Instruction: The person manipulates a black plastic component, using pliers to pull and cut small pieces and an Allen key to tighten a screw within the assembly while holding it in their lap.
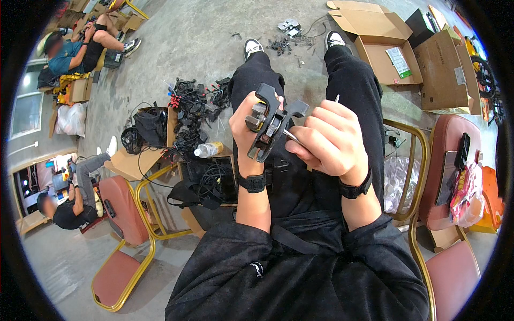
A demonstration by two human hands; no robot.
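Over my lap, my left hand (243, 140) is wrapped round a black plastic device (262, 146) with curved, claw-like arms and some metal parts inside. The device is held upright and slightly tilted. Close on its right, my right hand (334, 142) is closed on a thin metal rod-like tool (296, 138). One end of the tool points at the middle of the device; the other sticks out above my knuckles. Whether its tip touches the device, I cannot tell. My fingers hide most of the tool's length.
Left of my legs lie a heap of black parts and cables (195, 104), a plastic bottle (209, 150) and a black bag (151, 124). Small metal parts (289, 28) lie between my feet. Cardboard boxes (441, 72) and chairs (126, 208) stand around; two people sit at left.
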